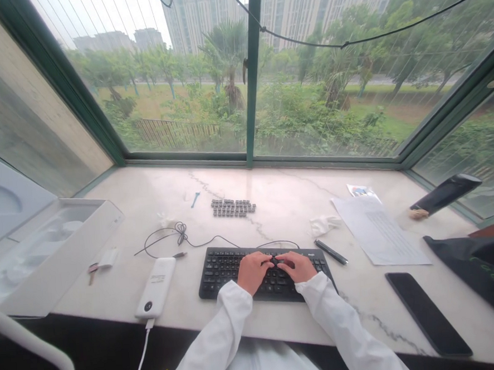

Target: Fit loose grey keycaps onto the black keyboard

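Note:
A black keyboard (219, 273) lies on the marble-like sill in front of me, its cable running off behind it. Over its middle, my left hand (253, 271) and my right hand (299, 265) meet with thumbs and fingers pinched together. Between the fingertips is a small black keycap (275, 259), partly hidden; I cannot tell whether it still touches the keyboard. Behind the keyboard, several small dark keycaps (233, 208) stand in neat rows. A small blue tool (195, 199) lies to their left.
To the left are a white power bank (156, 285) with a cable, a key (93, 271) and an open white box (103, 227). To the right lie a black pen (331, 252), paper sheets (379, 230), a dark phone (426, 313) and a propped phone (446, 192). Windows rise behind.

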The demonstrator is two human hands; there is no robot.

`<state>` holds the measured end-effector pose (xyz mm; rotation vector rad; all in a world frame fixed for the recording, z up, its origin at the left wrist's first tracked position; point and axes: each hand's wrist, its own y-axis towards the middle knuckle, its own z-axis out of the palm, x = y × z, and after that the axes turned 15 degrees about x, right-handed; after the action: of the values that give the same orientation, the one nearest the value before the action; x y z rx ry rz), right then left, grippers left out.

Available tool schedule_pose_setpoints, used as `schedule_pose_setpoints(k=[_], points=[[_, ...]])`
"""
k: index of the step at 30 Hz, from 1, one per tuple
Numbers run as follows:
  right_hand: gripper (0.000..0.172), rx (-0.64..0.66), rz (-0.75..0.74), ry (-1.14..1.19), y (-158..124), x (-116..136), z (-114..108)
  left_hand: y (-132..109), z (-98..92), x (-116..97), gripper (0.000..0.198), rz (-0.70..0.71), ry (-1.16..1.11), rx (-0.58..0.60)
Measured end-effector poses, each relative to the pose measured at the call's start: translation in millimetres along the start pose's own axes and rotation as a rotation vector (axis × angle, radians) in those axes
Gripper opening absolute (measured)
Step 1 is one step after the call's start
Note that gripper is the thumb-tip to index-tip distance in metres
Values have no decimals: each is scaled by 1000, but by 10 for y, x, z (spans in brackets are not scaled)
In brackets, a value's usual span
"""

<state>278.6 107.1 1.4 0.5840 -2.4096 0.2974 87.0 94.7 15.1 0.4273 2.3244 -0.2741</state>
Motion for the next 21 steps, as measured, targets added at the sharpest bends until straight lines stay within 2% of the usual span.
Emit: schedule_pose_setpoints(k=[5, 12, 15, 21], points=[[19, -12, -1, -57, -11, 34, 1, -13, -27, -15, 20, 40, 41, 8], [21, 0, 113, -136, 37, 89, 26, 6, -21, -38, 19, 9, 70, 31], [17, 7, 145, -150, 51, 123, 27, -9, -44, -29, 20, 13, 61, 40], [22, 12, 53, -104, 46, 86, -1, -46, -158, -15, 18, 4, 1, 14]])
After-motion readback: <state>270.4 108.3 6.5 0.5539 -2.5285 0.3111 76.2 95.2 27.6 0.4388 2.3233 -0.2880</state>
